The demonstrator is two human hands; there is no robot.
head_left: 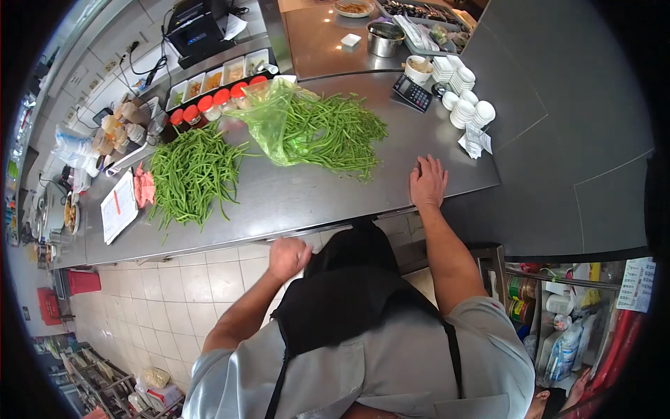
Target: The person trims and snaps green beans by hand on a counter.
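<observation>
Smooth grey metal gives the counter [307, 201] a dull sheen, and on it lie the green beans, slim and matte, in two tangled heaps. From my remote view the loose heap [194, 174] spreads on the left, a few pods straying toward the front edge; the bagged heap [342, 133] fans out beside it, partly under a crinkled, translucent green plastic bag [271, 129]. My right hand [428, 183] rests on the counter near the front edge, apart from the beans, fingers extended and grasping nothing. My left hand [289, 257] hangs just off that edge, in front of the black cloth apron [335, 307], its fingers curled in; blur keeps me from telling whether anything small sits inside. Behind the beans I see a row of clear jars with round red lids [205, 104], then rectangular white trays [213, 79] of chopped food. Left of the loose heap, a soft pinkish-red cloth [144, 187] lies next to flat white papers [119, 207]. Toward the right stand a dark keypad device [412, 93], stacks of glossy white dishes [462, 112] and crumpled paper slips [476, 142]. Farther back, a shiny cylindrical steel pot [384, 42] stands on a brownish surface [314, 50]. Pale square tiles [174, 293] cover the floor below.
</observation>
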